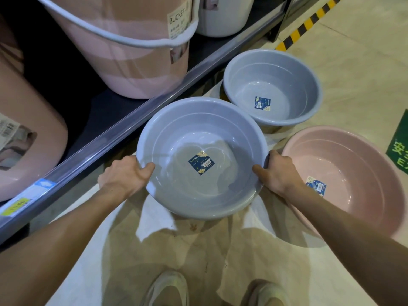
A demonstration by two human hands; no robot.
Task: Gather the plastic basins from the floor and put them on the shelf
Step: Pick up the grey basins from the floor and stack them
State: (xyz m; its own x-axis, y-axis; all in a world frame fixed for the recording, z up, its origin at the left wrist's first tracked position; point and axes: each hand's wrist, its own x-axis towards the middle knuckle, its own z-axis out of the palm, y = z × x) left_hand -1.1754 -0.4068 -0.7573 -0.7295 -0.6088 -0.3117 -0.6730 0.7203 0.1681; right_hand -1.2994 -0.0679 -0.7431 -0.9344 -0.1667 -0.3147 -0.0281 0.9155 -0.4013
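I hold a round grey basin (176, 138) with a dark label on its bottom, lifted above the floor in front of the shelf. My left hand (123, 175) grips its left rim, thumb inside the bowl. My right hand (279, 171) grips its right rim the same way. A second grey basin (287, 80) sits on the floor beyond it, upright. A pink basin (357, 164) sits on the floor to the right, partly behind my right forearm. The dark shelf (114, 133) with its clear front rail runs along the left.
On the shelf stand a big pink bucket (123, 62) with a white handle, a white bucket (223, 16) and a pink tub (24, 133). Pale paper sheets (198, 250) cover the floor under me. Yellow-black hazard tape (309, 21) and a green floor sticker (399, 146) lie to the right.
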